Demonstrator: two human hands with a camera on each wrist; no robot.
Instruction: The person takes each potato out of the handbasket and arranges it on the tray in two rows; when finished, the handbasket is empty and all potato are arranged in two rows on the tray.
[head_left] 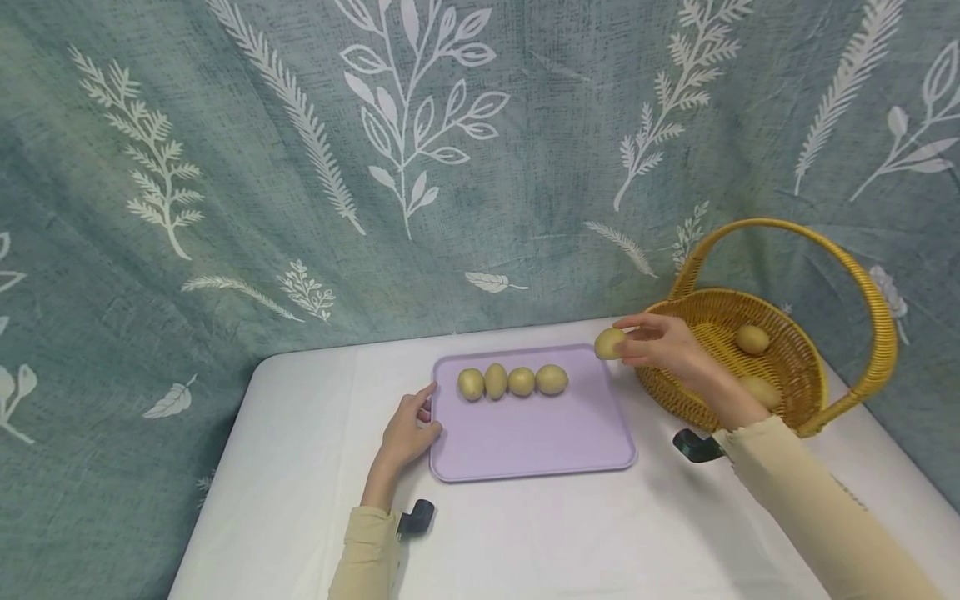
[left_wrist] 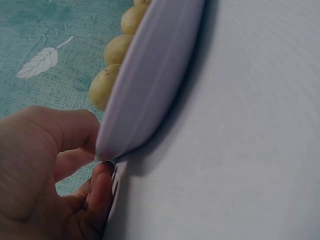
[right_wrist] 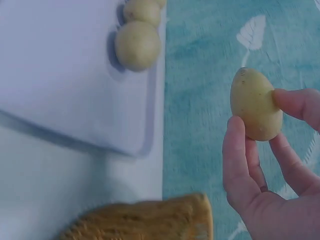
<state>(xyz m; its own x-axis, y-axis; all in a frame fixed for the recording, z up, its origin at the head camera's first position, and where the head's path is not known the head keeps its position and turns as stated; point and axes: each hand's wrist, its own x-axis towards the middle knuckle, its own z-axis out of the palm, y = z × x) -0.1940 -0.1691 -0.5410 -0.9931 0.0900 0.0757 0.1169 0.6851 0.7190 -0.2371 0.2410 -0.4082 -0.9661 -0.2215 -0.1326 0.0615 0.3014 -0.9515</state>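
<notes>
My right hand [head_left: 662, 343] holds a potato [head_left: 610, 343] between thumb and fingertips, above the tray's far right corner. In the right wrist view the potato [right_wrist: 255, 104] is pinched with its narrow end away from the palm. On the lilac tray [head_left: 525, 437], several potatoes [head_left: 521, 382] lie in a row along the far side. My left hand [head_left: 407, 429] is at the tray's left edge, index finger and thumb spread along it. In the left wrist view, that hand [left_wrist: 45, 160] touches the tray rim [left_wrist: 145, 85]; its other fingers are partly hidden.
A yellow woven basket [head_left: 813, 358] with a tall arched handle stands right of the tray, partly behind my right forearm. Potatoes [head_left: 752, 339] lie inside it. A white cloth [head_left: 300, 467] covers the table, and a green leaf-patterned curtain [head_left: 525, 167] hangs behind.
</notes>
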